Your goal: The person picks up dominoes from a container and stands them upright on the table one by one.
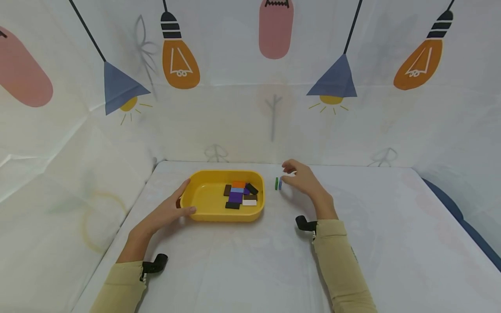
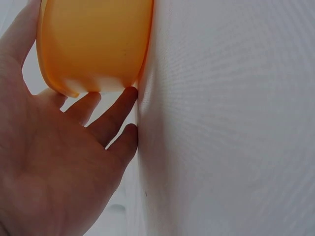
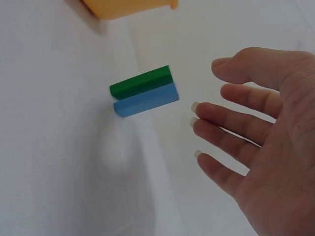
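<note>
A yellow tray (image 1: 205,198) holds several small flat blocks at its right side: orange, purple, white, dark brown, black and light blue. My left hand (image 1: 166,213) grips the tray's left end, with the thumb at the near rim and the fingers around the far side. In the left wrist view the fingers (image 2: 113,115) touch the tray's outer wall. Right of the tray, a green block (image 3: 142,82) and a blue block (image 3: 147,100) stand on edge, side by side. My right hand (image 1: 305,179) hovers just right of them, fingers loosely spread, holding nothing.
White cloth covers the table (image 1: 235,261). A white backdrop (image 1: 235,121) with printed lamps and bulbs hangs behind and at the left. Black wrist mounts (image 1: 156,264) stick out from both sleeves. Something dark blue (image 1: 450,204) shows beyond the table's right edge.
</note>
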Tool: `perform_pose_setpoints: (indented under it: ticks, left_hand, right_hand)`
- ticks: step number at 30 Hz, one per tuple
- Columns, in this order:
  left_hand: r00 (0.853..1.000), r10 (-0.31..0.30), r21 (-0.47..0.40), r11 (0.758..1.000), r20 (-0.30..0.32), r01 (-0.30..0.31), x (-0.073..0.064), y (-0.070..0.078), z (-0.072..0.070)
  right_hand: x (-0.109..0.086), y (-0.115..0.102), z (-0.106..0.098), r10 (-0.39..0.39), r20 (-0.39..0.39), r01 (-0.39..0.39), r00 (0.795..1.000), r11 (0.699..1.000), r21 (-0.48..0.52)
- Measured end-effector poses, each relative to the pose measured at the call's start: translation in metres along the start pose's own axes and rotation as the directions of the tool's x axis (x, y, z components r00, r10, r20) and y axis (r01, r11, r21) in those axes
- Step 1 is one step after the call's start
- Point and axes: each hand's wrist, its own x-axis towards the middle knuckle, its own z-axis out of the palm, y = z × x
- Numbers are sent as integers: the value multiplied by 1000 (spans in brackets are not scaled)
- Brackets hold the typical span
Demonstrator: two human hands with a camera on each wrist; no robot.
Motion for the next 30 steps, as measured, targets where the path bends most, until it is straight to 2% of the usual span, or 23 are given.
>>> perform_pose_setpoints:
  ticks: [13, 22, 27, 30]
  left_hand:
    - [1000, 3, -6, 1000, -2, -3, 0, 0, 0]
    - [1000, 3, -10, 1000, -3, -3, 1, 1, 1]
    - [1000, -4, -8, 1000, -2, 4, 0, 3, 1]
    - [1000, -4, -6, 1000, -2, 4, 0, 4, 0]
  right_hand:
    - [0, -28, 2, -115, -8, 115, 993, 993, -13]
    - [-4, -49, 8, -198, 1, 198, 980, 980, -11]
    - [-3, -60, 20, -222, 49, 222, 974, 975, -1]
    - [-2, -65, 29, -251, 96, 252, 963, 968, 3]
